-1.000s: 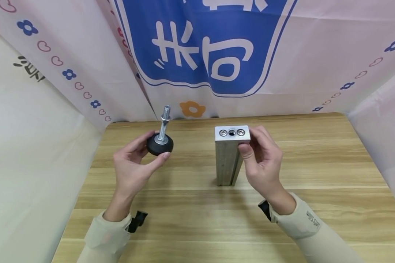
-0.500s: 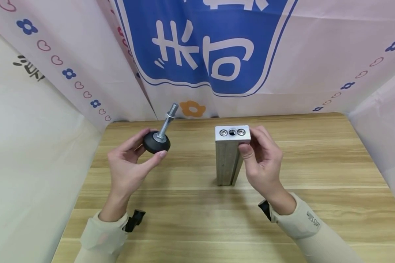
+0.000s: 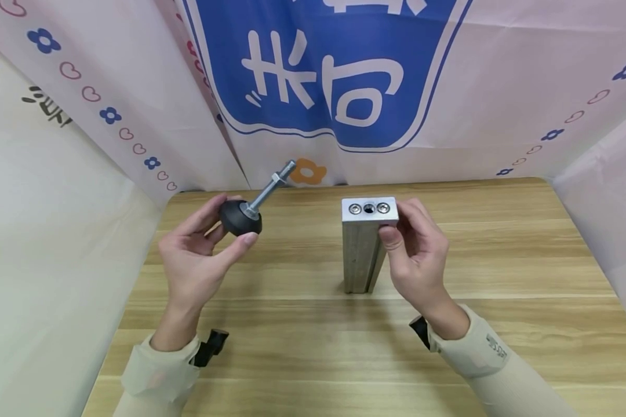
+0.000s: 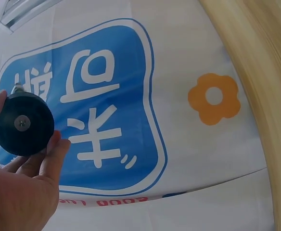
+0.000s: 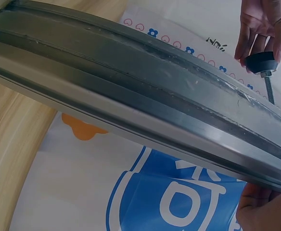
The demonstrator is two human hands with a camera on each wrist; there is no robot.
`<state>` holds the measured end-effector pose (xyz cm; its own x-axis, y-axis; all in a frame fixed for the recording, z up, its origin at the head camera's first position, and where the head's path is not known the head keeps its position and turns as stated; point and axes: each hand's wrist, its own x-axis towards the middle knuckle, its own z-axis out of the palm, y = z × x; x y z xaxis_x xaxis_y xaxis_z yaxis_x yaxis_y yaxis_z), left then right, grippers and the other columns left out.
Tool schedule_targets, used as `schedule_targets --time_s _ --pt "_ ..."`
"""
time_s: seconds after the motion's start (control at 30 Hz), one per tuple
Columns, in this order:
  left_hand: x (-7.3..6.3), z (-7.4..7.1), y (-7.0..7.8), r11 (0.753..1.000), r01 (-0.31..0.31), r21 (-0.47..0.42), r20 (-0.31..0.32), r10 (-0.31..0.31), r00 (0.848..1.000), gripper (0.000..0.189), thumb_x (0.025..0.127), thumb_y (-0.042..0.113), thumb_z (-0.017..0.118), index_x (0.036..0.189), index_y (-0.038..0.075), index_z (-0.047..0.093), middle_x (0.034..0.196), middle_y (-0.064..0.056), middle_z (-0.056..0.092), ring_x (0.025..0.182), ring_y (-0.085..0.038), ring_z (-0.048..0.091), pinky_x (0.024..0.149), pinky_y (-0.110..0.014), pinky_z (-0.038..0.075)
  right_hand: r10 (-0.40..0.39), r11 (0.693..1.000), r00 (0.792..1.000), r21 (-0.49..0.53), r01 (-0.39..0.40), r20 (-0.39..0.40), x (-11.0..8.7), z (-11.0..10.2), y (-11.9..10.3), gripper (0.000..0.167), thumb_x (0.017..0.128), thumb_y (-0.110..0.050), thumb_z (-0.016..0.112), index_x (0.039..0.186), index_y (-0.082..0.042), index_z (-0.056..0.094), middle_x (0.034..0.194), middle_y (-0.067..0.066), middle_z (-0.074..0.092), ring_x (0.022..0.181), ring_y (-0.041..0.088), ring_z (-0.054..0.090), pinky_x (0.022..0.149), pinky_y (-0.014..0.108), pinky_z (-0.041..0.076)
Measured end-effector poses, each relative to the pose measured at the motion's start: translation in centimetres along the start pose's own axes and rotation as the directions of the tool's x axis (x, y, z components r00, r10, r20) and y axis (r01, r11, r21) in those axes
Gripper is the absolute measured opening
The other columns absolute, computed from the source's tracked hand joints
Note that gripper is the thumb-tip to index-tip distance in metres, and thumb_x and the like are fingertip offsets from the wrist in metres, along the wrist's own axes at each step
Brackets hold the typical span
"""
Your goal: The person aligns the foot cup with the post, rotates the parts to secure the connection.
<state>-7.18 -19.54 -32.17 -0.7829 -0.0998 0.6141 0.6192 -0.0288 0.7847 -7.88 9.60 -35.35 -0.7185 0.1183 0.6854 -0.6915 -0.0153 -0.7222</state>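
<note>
In the head view my left hand pinches the black round base of a leveling foot between thumb and fingers, above the table. Its threaded stud, with a nut partway up, tilts up to the right. The base's underside, with a small central disc, faces the left wrist camera. An aluminium profile stands upright on the table. Its top end plate has two screws with an open hole between them. My right hand grips the profile's upper right side, thumb in front; the other fingers are partly hidden behind it.
The wood-grain table lies beneath both hands. White printed cloth with a blue sign rises along the table's back edge, and pale cloth walls stand at the sides.
My left hand has moved left, and the leveling foot has tipped so that its stud leans further to the right. My right hand and the profile have stayed in place.
</note>
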Motion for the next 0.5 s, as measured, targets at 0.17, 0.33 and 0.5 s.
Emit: schedule_targets --time_s 0.17,0.33,0.5 --pt "0.20 0.04 0.18 1.000 0.018 0.014 -0.022 -0.018 1.000 0.056 0.074 -0.023 0.078 0.128 -0.017 0.065 0.120 -0.021 0.077 0.114 -0.026 0.075 0.098 -0.035 0.060 0.000 1.000 1.000 0.002 0.000 -0.003 0.04 0.02 -0.03 0.066 0.098 -0.043 0.068 0.113 0.021 0.064 0.097 -0.007 0.060 0.080 0.009 0.052 0.065 0.017 0.044" --pt "0.31 0.09 0.30 1.000 0.020 0.000 -0.032 -0.020 0.999 0.055 0.074 -0.024 0.077 0.127 -0.019 0.065 0.121 -0.020 0.077 0.114 -0.026 0.075 0.097 -0.036 0.060 -0.005 1.000 1.000 0.003 0.005 0.002 0.03 0.02 -0.09 0.064 0.099 -0.041 0.068 0.114 0.021 0.065 0.097 -0.008 0.060 0.080 0.008 0.052 0.065 0.017 0.044" --pt "0.53 0.16 0.58 1.000 0.008 -0.001 -0.042 -0.008 0.999 0.054 0.074 -0.023 0.077 0.127 -0.019 0.065 0.120 -0.017 0.077 0.114 -0.026 0.076 0.095 -0.035 0.061 -0.014 1.000 1.000 0.019 0.014 0.007 0.02 -0.01 -0.10 0.062 0.099 -0.038 0.068 0.115 0.021 0.065 0.098 -0.007 0.060 0.081 0.008 0.052 0.066 0.017 0.044"
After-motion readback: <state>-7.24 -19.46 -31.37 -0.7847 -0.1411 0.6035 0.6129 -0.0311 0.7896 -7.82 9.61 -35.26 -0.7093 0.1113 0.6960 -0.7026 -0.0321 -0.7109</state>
